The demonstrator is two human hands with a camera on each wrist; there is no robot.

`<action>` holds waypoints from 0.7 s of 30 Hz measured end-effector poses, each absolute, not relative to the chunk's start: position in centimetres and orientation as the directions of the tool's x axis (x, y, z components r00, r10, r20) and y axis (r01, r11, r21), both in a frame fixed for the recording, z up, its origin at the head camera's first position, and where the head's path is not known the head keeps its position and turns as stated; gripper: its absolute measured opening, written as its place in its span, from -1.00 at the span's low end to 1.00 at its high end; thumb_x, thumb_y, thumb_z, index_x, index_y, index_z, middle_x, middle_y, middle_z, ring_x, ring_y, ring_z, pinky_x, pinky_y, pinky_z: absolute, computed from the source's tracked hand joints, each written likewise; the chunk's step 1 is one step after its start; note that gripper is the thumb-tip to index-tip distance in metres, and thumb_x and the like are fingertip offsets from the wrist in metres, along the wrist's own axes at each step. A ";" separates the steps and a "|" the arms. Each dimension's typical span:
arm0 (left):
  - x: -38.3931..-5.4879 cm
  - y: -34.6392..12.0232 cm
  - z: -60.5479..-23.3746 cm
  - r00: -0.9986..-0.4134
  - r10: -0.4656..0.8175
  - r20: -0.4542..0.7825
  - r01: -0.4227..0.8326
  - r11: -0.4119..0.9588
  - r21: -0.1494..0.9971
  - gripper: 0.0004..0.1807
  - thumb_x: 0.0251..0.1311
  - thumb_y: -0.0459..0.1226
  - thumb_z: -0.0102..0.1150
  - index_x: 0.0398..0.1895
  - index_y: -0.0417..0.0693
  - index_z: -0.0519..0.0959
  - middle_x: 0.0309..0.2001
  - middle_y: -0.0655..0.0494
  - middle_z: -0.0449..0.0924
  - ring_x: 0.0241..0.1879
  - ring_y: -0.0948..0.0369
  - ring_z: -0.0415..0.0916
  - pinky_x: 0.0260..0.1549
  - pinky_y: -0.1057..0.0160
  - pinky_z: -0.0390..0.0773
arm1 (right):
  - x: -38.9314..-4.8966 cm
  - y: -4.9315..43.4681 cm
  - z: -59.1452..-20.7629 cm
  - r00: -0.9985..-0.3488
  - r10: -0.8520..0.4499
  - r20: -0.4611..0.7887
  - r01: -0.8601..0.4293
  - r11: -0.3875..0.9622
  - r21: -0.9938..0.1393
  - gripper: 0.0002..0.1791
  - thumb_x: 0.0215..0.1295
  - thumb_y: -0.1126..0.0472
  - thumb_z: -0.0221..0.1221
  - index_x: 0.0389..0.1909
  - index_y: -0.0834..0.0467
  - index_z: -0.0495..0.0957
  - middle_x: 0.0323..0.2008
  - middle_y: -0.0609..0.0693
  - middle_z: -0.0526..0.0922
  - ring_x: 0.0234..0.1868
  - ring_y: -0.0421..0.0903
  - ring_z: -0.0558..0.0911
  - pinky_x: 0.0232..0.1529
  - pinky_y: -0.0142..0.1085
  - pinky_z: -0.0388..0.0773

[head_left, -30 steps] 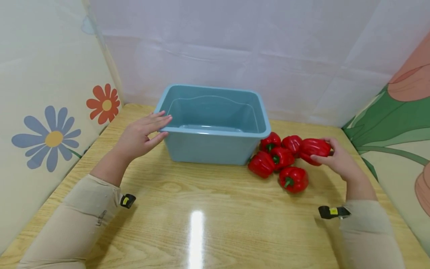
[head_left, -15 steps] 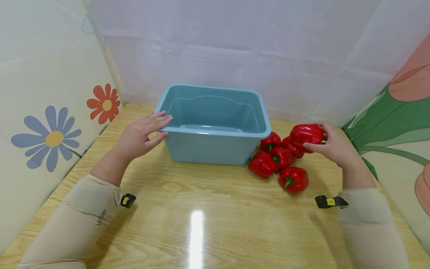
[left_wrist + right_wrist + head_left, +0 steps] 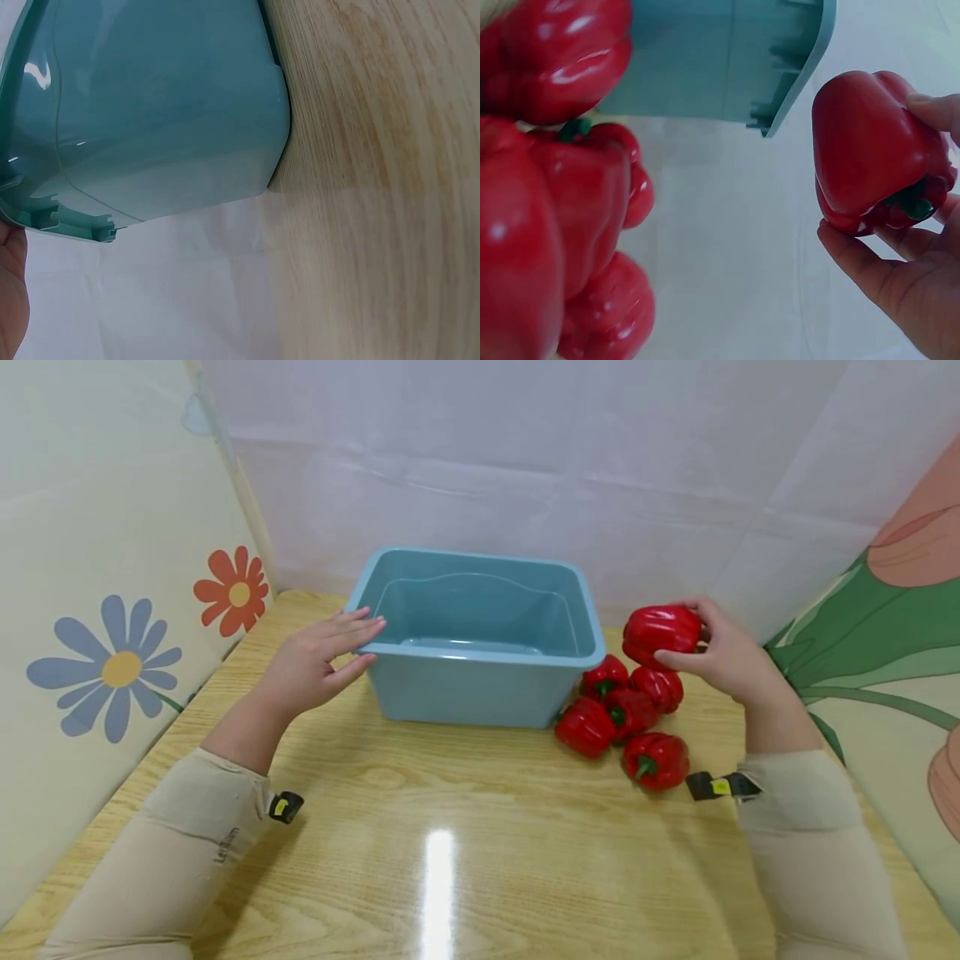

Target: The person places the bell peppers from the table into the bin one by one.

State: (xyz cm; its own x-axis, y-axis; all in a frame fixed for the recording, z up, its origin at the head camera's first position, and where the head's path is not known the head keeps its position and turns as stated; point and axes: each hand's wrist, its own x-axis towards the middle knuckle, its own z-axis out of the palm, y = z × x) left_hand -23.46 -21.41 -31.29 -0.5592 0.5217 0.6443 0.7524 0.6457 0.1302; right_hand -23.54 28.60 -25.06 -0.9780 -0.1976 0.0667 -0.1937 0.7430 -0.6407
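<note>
A red bell pepper (image 3: 660,633) is held up in my right hand (image 3: 723,652), thumb on one side and fingers on the other. In the right wrist view this bell pepper (image 3: 877,150) shows its green stem toward the palm. Below it, several more red bell peppers (image 3: 585,727) lie bunched at the right end of a light blue plastic bin (image 3: 480,689). My left hand (image 3: 311,664) rests with straight fingers on the bin's left front rim corner. In the left wrist view only a sliver of the left hand (image 3: 11,300) shows beside the rim.
The bin stands on a wood-grain table (image 3: 360,843) near a white cloth backdrop (image 3: 487,460). A flower-printed panel (image 3: 97,527) borders the left, and another printed panel (image 3: 885,677) borders the right. One bell pepper (image 3: 656,762) sits at the front of the bunch.
My right hand has lifted its bell pepper off the bunch, moving up and left toward the bin's right end. The left hand and the bin have stayed put.
</note>
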 end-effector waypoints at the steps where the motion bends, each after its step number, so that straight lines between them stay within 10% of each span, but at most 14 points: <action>1: -23.5 -21.4 -31.3 -0.558 0.522 0.645 0.753 0.645 0.130 -0.36 -0.07 -0.29 0.33 0.20 0.04 0.43 0.11 -0.05 0.48 0.20 0.07 0.32 0.23 0.09 0.23 | -23.6 28.4 -24.9 -0.977 -0.200 0.070 -0.198 0.739 -0.644 -0.24 0.11 -0.05 0.24 0.25 0.07 0.10 0.08 0.12 0.36 0.04 0.10 0.37 -0.15 -0.12 0.52; 21: -23.7 -21.6 -31.7 -0.537 0.515 0.667 0.766 0.630 0.130 -0.34 -0.09 -0.33 0.34 0.19 0.05 0.43 0.10 -0.04 0.50 0.20 0.08 0.33 0.24 0.10 0.22 | -24.6 23.7 -23.6 -0.951 -0.272 0.148 -0.296 0.654 -0.696 -0.26 0.07 0.03 0.28 0.24 0.03 0.15 0.08 0.01 0.36 0.04 0.01 0.39 -0.15 -0.19 0.55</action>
State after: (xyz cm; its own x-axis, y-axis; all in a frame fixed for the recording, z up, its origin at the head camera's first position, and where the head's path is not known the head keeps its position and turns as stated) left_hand -23.71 -21.56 -31.74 -0.5375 0.5154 0.6674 0.7656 0.6300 0.1300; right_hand -24.56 23.68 -23.58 -0.9508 -0.2718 0.1484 -0.2957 0.6540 -0.6963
